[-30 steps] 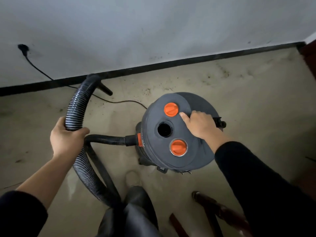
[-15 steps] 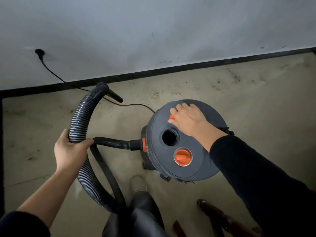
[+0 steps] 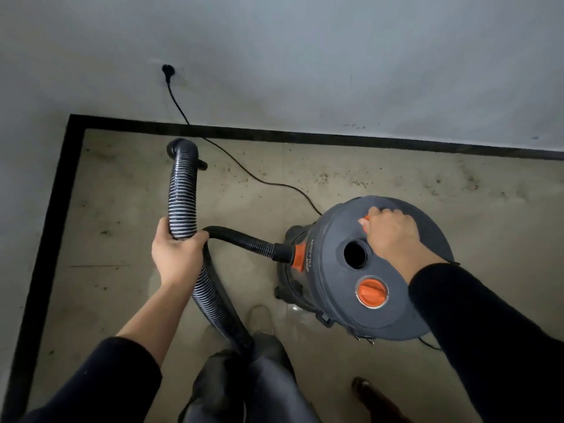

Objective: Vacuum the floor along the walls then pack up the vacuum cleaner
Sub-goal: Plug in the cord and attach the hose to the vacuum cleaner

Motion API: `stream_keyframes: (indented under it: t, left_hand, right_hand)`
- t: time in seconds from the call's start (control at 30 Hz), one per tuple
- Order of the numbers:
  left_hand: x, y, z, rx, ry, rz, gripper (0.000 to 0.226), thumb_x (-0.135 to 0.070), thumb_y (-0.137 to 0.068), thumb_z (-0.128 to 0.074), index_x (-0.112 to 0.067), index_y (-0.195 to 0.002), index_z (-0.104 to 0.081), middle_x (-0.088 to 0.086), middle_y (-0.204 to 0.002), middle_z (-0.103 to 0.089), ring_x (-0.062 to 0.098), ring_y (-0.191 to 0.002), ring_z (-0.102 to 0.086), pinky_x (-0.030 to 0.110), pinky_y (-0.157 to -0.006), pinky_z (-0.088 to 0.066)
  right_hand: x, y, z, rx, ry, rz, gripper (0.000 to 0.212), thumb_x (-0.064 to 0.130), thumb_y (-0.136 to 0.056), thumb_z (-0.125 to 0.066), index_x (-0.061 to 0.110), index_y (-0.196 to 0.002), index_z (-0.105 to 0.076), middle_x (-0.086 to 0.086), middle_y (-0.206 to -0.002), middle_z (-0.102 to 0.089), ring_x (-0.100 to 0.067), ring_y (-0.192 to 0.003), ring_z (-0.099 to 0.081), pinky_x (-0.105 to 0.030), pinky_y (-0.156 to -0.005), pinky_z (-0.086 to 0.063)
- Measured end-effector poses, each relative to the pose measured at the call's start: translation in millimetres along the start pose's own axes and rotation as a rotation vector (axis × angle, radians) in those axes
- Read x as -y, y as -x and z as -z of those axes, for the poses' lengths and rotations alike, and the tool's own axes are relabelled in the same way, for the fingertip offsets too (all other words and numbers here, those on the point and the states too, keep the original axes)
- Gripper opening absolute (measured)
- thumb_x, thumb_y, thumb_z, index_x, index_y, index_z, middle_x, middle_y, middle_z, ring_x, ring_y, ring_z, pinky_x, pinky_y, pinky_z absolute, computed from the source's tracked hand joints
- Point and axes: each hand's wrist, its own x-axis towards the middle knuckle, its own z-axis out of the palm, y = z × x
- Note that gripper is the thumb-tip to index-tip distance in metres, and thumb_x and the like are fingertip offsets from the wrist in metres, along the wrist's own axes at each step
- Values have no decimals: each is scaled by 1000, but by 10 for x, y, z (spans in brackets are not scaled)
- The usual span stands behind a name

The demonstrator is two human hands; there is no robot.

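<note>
Left hand [image 3: 176,256] grips the ribbed black hose [image 3: 182,196], which runs wallward. Right hand [image 3: 392,236] pinches the orange knob [image 3: 365,223] on the round grey vacuum [image 3: 334,288].

Dim, soft, slightly blurred wide-angle view (edges bowed, corners darker)

The round grey plastic vacuum lid [image 3: 396,319] looks matt and smooth; its round orange plastic knob [image 3: 371,293] is slightly glossy. The ribbed black plastic hose [image 3: 182,203] shines along its ridges. The beige hard floor [image 3: 396,172] is smooth, faintly reflective, gritty.
</note>
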Motion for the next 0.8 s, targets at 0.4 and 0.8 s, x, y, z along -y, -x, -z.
stream_keyframes:
  t: [0.4, 0.8]
  left_hand:
    - [275, 221, 313, 14, 64, -43, 29, -7, -75, -72, -22, -91, -53, -6, -71, -57, 7, -57, -49, 25, -53, -42]
    - [709, 123, 1254, 481, 79, 105, 59, -44, -83, -72, -26, -134, -48, 0, -111, -61, 11, -103, -58, 22, -92, -45]
  right_hand:
    - [2405, 1, 1655, 170, -1116, 282, 41, 55, -92, -48, 16, -79, -49, -1, -77, -50, -18, -69, -50, -33, -60, -42]
    - [3574, 100, 1746, 231, -1149, 423, 36, 19, -75, -77, 5, -103, -57, -16, -84, -65, -33, -73, -67, -52, -75, -58]
